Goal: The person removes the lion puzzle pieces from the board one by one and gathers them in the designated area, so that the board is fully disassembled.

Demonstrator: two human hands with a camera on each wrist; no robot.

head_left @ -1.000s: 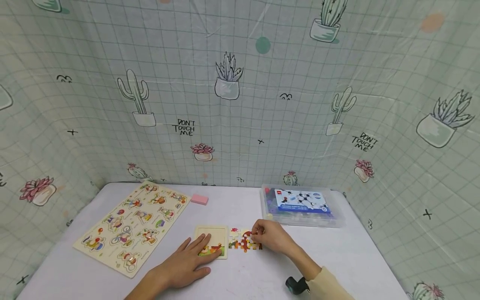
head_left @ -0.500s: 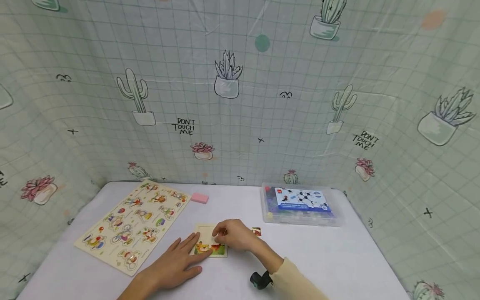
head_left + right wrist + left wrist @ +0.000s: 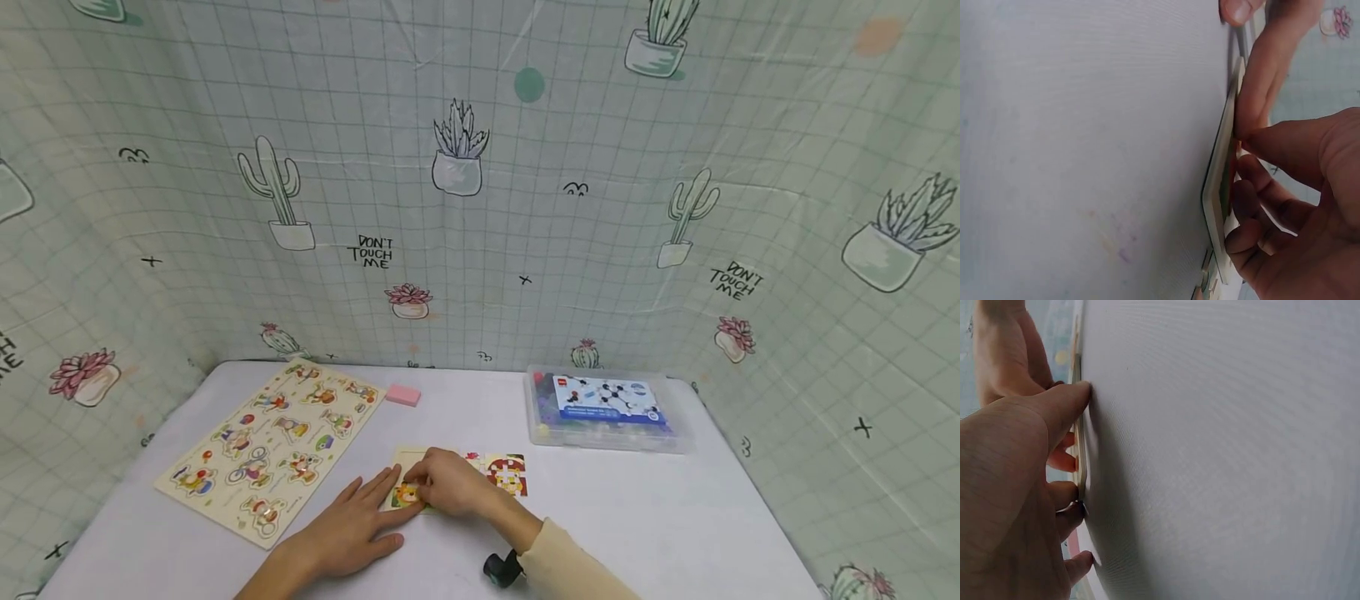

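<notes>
My left hand lies with fingers spread on the near left part of a small wooden jigsaw tray, which has picture pieces along its lower part. In the left wrist view, its fingertips press the edge of the tray. Over the tray, my right hand has curled fingers. Its thumb and index finger pinch a small puzzle piece, mostly hidden, with orange showing at the fingertips in the right wrist view. Several puzzle pieces lie right of the tray, partly behind the right hand.
A large wooden picture board lies at the left, with a pink block beside its far corner. A clear plastic box with a molecule label stands back right. A black device sits at the right wrist.
My right hand has moved left from the loose pieces to the tray and is now lower on it. The left hand has shifted slightly left, uncovering more of the tray's picture.
</notes>
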